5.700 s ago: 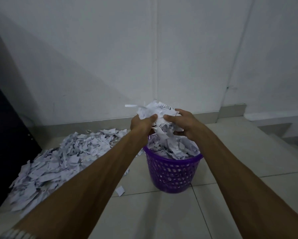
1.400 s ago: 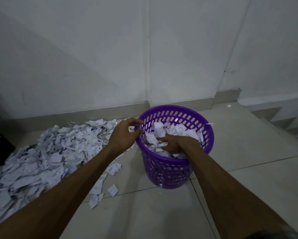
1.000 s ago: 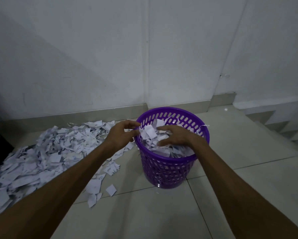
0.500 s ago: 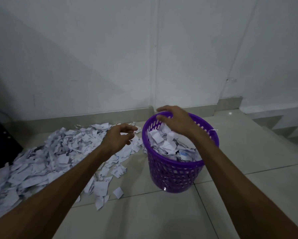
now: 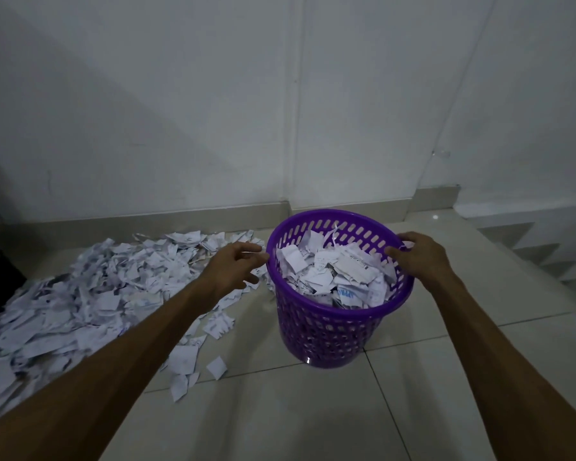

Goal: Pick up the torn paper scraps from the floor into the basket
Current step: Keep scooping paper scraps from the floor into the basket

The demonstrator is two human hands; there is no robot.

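Purple basket between both hands.

Two bare forearms enter from the lower frame edge, sleeves not visible. Left hand and right hand ungloved; no rings, watch or bands seen on either wrist.

The light around me is dim and bluish, and the whole frame looks underexposed. A broad soft shadow slants down the wall from the upper left, leaving the right side paler. One small glint sits on the floor at middle right. My forearms darken toward the bottom corners. Straight lines bow near the edges, and fine detail looks soft and grainy.
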